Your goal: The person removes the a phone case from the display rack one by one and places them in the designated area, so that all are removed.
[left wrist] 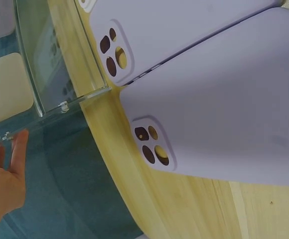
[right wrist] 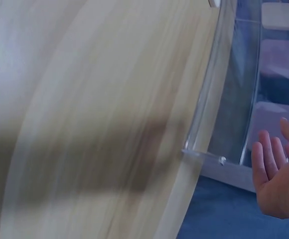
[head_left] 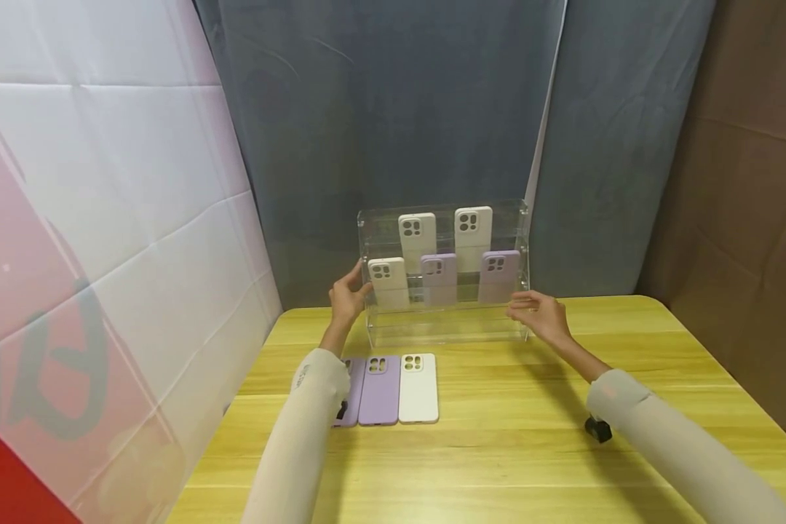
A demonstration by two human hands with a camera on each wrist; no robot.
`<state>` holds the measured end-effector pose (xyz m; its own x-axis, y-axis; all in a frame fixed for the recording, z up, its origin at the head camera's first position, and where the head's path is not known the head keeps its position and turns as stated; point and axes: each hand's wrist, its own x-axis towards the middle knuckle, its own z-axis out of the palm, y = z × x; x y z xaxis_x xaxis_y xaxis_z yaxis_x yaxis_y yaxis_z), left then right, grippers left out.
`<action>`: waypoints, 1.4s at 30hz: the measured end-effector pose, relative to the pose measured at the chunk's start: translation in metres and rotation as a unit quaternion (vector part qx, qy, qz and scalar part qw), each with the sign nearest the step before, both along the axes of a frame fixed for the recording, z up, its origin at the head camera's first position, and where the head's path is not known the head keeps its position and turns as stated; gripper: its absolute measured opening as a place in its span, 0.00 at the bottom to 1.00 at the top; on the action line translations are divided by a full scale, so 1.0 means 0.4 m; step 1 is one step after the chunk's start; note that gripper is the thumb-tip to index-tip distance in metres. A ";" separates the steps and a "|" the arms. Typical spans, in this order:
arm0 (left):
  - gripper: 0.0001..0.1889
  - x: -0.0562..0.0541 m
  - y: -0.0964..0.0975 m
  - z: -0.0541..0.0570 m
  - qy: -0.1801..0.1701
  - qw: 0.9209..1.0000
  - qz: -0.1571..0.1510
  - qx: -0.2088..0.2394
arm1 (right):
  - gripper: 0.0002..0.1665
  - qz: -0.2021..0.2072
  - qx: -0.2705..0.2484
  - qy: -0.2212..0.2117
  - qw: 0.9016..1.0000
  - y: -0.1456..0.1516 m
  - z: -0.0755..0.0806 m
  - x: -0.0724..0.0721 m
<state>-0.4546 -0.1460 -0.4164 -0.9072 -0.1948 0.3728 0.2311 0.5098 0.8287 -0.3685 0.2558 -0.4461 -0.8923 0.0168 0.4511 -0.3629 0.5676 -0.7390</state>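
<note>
Hanging across the far side, a grey-blue fabric curtain backs a pale yellow wood-grain table. At the table's far part stands a clear acrylic tiered display stand. The person's left hand touches the stand's left side edge, thumb and fingers apart. The right hand is held near the stand's lower right corner, fingers loosely extended and clasping nothing; whether it touches the stand I cannot tell. Five phone cases lean in the stand: two white cases in the far, upper row; one white case and two lilac cases in the near row. Nearer, beside the left sleeve, two purple cases and a white case lie flat.
</note>
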 end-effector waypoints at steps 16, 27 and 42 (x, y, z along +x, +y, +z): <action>0.31 0.008 0.001 0.005 0.000 1.000 -0.005 0.009 | 0.24 -0.029 0.023 0.033 0.999 0.036 0.069 -0.029; 0.31 0.014 0.002 0.007 -0.005 1.000 0.002 0.003 | 0.23 -0.039 0.019 0.036 0.998 0.036 0.112 -0.047; 0.31 0.016 0.008 0.010 -0.012 1.000 0.006 0.009 | 0.26 -0.048 0.026 0.027 0.998 0.024 0.157 -0.075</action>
